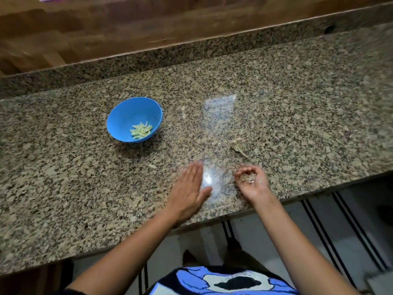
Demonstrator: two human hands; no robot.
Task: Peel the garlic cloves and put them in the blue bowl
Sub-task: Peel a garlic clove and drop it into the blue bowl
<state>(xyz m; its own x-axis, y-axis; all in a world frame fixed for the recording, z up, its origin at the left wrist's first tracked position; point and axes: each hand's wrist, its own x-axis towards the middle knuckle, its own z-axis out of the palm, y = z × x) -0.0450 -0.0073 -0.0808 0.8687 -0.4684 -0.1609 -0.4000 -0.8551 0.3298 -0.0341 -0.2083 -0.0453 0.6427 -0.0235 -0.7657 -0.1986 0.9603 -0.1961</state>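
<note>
— Granite counter (287, 99) under a wood wall; what's on it?

— Blue bowl (119, 122) to the left, with peeled cloves (141, 130) lying in its bottom. One loose clove (152, 166) sits on the stone between the bowl and the left hand (187, 194).

— And the hands?

— Left is flat, fingers straight, on or just over the counter; contact is blurred. Right hand (252, 183) is cupped, fingers curled round a clump of papery skins (246, 177). I can't tell if a clove is among them. More skin (238, 145) lies beyond it.

— What might go wrong?

— That pale clove blends into the speckled granite, so it could be missed, or swept off the near edge with scraps by the flat hand. Skins could also drop into the bowl.
</note>
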